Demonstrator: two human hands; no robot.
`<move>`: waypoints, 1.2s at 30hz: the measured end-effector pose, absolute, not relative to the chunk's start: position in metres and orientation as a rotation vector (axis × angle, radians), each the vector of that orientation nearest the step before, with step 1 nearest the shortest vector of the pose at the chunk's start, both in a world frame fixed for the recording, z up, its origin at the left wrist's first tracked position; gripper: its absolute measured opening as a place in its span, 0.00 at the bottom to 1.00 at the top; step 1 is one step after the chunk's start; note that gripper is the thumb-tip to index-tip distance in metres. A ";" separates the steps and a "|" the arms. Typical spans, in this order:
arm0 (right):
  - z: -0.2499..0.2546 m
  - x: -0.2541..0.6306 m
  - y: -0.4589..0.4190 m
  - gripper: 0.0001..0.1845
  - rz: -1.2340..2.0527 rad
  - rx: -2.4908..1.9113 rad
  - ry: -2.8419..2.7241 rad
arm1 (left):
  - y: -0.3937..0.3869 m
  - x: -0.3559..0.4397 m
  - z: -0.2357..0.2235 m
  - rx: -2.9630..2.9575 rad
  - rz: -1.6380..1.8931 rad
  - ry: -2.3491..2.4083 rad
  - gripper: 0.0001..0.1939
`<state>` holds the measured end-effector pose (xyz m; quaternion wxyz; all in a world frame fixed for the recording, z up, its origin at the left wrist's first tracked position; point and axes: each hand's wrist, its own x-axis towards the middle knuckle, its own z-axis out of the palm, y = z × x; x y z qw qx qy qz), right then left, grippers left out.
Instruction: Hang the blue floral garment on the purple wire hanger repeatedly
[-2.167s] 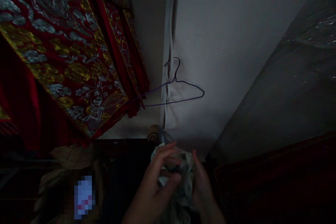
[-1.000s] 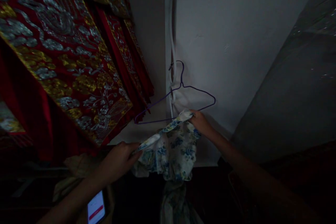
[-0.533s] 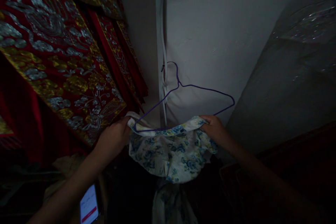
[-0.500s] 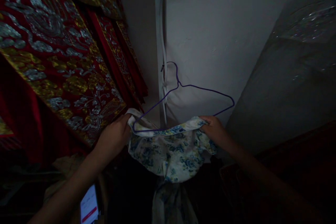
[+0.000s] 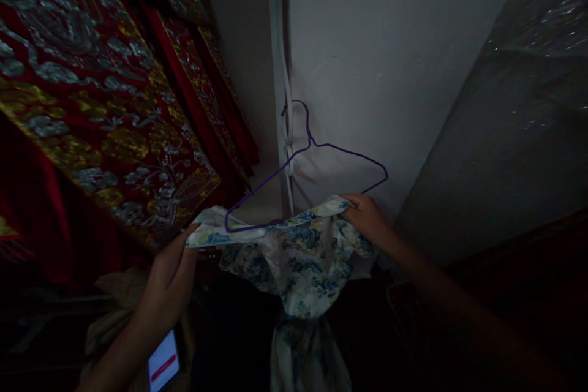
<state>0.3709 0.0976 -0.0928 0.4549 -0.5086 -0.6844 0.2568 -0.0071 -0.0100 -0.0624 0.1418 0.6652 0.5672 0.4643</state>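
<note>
A white garment with blue and yellow flowers [image 5: 303,257] is stretched between my two hands, its lower part hanging down into the dark. My left hand [image 5: 172,269] is closed on one end of its upper edge. My right hand [image 5: 365,214] pinches the same edge at the other end. A purple wire hanger [image 5: 275,171] stands tilted above the cloth. Its left corner lies over the garment's upper edge, while part of its bottom bar is hidden by the cloth. The right corner of the hanger sticks out beyond my right hand.
Red cloth embroidered in gold and silver [image 5: 124,104] hangs on the left. Behind the hanger are a pale wall [image 5: 367,55] and a white vertical cable [image 5: 282,61]. A lit phone [image 5: 163,361] lies at the lower left. Clear plastic sheeting [image 5: 542,67] covers something at right.
My left hand has moved left and down, pulling the garment's edge out past the hanger's left corner. The hanger's right corner has shifted left, and my right hand slightly left and up.
</note>
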 end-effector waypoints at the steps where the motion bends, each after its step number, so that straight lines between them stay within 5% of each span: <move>1: -0.092 0.370 0.098 0.11 0.626 -1.255 -1.689 | -0.015 -0.008 -0.064 1.913 1.343 1.653 0.31; 11: -0.096 0.367 0.079 0.10 0.600 -1.272 -1.708 | 0.006 -0.002 -0.054 1.786 1.409 1.559 0.30; 18: -0.096 0.376 0.078 0.11 0.579 -1.298 -1.706 | 0.061 0.005 -0.066 1.609 1.312 1.468 0.39; 24: -0.099 0.357 0.070 0.12 0.644 -1.202 -1.643 | 0.064 0.052 -0.025 2.340 1.396 1.292 0.19; 28: -0.106 0.343 0.062 0.12 0.679 -1.158 -1.633 | 0.086 0.074 -0.012 2.520 1.300 1.358 0.15; 31: -0.098 0.348 0.051 0.18 0.713 -1.125 -1.671 | 0.104 0.069 -0.018 2.576 1.206 1.336 0.15; 36: -0.051 0.384 0.029 0.45 0.775 -1.119 -1.376 | 0.114 0.050 -0.017 2.674 1.108 1.354 0.16</move>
